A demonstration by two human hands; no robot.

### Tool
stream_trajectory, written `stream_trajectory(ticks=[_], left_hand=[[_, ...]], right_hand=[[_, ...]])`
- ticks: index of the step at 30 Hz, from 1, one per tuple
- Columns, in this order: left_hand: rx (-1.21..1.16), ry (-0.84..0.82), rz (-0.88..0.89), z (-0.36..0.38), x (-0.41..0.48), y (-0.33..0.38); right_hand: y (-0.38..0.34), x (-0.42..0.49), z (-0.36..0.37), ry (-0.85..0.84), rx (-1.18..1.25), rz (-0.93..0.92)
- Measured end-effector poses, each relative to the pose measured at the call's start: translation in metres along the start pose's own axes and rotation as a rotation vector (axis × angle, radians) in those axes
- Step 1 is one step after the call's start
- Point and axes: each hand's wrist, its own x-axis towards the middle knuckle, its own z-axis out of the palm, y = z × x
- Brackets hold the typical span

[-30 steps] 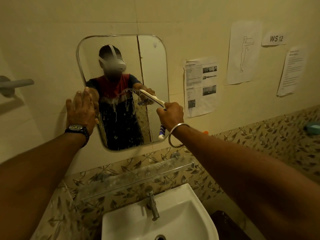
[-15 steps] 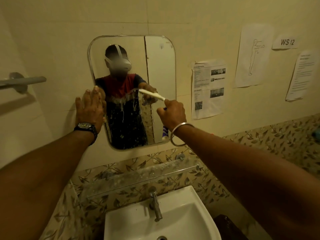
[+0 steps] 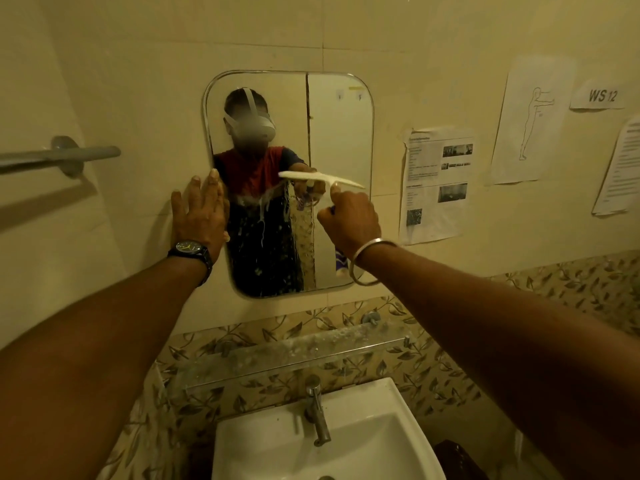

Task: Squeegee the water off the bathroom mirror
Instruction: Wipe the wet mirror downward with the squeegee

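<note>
Squeegee (image 3: 320,178): white blade set almost level against the mirror (image 3: 341,133), about halfway up the glass, right of centre. Right hand (image 3: 349,220), wearing a metal bangle (image 3: 367,261), grips the handle with curled fingers. Water streaks (image 3: 263,209) run down the glass below the blade's left end. Left hand (image 3: 201,216), with a wristwatch (image 3: 192,251), lies flat, fingers straight and spread, across the mirror's left edge and the wall. Below: glass shelf (image 3: 294,351), tap (image 3: 317,414), white basin (image 3: 381,427). Printed sheets (image 3: 436,181) hang right of the mirror.
</note>
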Motion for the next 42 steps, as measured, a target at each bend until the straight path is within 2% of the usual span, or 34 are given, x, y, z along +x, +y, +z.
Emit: stream_trajectory(ticks=[4,9,19,26,36,42], left_hand=[[0.026,-0.018,-0.002,-0.001,-0.001,0.000],[-0.005,-0.017,0.004,0.000,-0.001,-0.001],[0.068,0.012,-0.014,0.000,-0.003,-0.001],[0.023,0.023,0.005,0.001,-0.002,-0.004],[0.026,0.035,0.018,0.004,0.000,-0.007],[-0.002,0.029,0.033,0.004,0.001,-0.012]], right_hand=[[0.002,-0.012,-0.003,-0.066,-0.057,-0.034],[-0.023,0.036,-0.018,0.016,-0.043,-0.055],[-0.017,-0.007,-0.006,-0.192,-0.223,-0.147],[-0.050,0.037,-0.012,-0.037,-0.123,-0.242],[-0.029,-0.007,0.006,-0.238,-0.302,-0.282],[-0.066,0.031,0.002,-0.078,-0.227,-0.358]])
